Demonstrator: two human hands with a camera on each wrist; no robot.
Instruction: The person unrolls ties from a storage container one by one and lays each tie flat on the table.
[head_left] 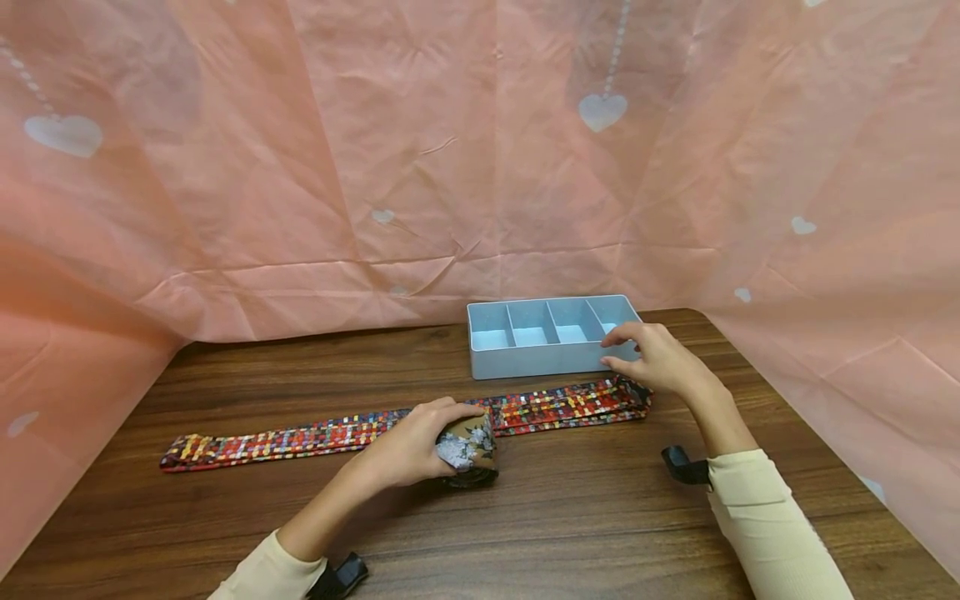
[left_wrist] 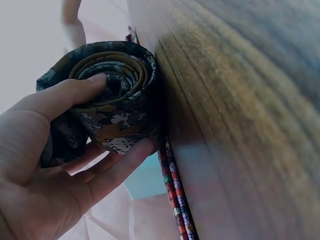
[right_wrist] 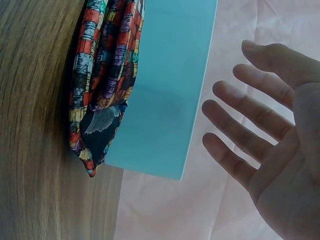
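My left hand [head_left: 411, 443] grips a rolled-up necktie [head_left: 471, 448], dark and brown with grey flowers. In the left wrist view the thumb presses into the coiled end of this tie [left_wrist: 120, 115], and the fingers support its other side. A second necktie [head_left: 300, 437], multicoloured in small red, yellow and blue blocks, lies stretched across the table and passes behind the roll. Over its right end, at the front right corner of the light blue box [head_left: 540, 362], hovers my right hand [head_left: 660, 357]. In the right wrist view this hand [right_wrist: 270, 120] has its fingers spread, holding nothing.
The box has a row of several compartments and stands at the back of the wooden table [head_left: 570, 525]. A pink curtain [head_left: 420, 167] with white hearts hangs behind and along both sides. Dark straps [head_left: 684, 467] sit at my wrists.
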